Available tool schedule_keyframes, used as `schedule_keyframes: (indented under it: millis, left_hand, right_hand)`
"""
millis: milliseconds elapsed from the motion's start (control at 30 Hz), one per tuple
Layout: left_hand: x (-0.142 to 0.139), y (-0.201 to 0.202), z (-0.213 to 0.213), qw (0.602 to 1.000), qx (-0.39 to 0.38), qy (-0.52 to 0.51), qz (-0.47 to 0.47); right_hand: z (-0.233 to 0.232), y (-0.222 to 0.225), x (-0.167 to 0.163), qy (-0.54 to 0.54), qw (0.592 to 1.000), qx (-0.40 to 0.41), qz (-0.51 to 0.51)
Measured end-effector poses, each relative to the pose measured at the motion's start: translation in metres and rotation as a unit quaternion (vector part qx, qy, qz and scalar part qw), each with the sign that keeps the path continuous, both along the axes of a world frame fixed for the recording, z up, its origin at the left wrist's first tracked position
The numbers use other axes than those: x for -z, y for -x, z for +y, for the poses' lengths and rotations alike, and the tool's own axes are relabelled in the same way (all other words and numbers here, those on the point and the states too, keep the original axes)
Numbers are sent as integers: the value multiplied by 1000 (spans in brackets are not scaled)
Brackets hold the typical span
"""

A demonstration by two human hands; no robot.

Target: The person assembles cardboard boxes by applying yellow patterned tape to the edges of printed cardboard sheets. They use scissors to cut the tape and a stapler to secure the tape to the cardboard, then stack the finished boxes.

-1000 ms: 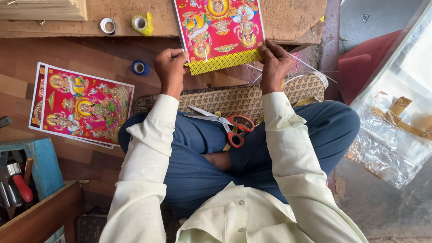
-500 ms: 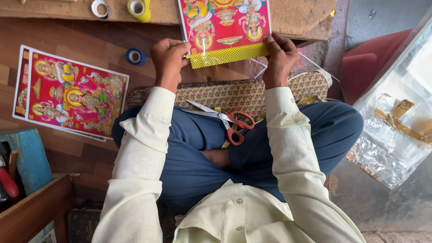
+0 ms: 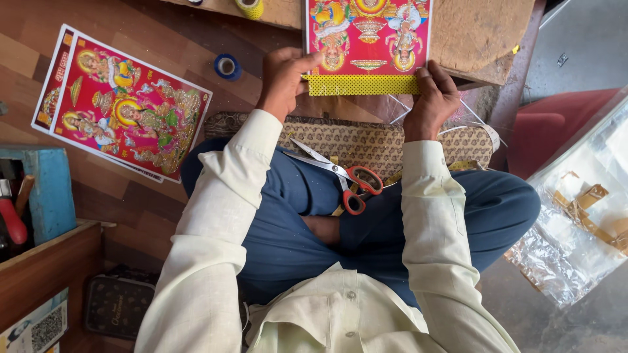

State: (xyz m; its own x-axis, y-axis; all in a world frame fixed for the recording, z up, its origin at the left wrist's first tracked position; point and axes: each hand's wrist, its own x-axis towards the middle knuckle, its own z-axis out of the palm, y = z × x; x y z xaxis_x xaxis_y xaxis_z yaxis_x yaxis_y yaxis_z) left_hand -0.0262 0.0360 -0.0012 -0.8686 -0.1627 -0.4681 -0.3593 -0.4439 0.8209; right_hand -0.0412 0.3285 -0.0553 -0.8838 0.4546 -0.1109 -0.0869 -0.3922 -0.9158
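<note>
Pinching a yellow dotted strip (image 3: 363, 85) at both ends, the left hand (image 3: 282, 77) and right hand (image 3: 432, 99) press fingers closed along the near edge of a red printed picture (image 3: 367, 36) lying on the far wooden bench (image 3: 477, 33). Red-handled scissors (image 3: 343, 176) rest on the lap; 1 similar print (image 3: 121, 104) lies left.

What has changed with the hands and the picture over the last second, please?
Little has changed. The left hand and right hand keep pinching the yellow dotted strip along the lower edge of the red printed picture, with the right hand now nearer the strip's end. The view has drifted downward. The scissors still lie on the lap, and the second print and blue tape roll are unmoved.
</note>
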Motion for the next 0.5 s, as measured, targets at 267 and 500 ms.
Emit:
schedule_keyframes:
  millis: [267, 500]
  left_hand:
    - [8, 1, 4, 999, 29, 14, 11]
    - [13, -21, 36, 994, 8, -95, 51]
  right_hand:
    - [-36, -26, -23, 139, 984, -25, -111]
    - [-70, -46, -34, 272, 947, -127, -118]
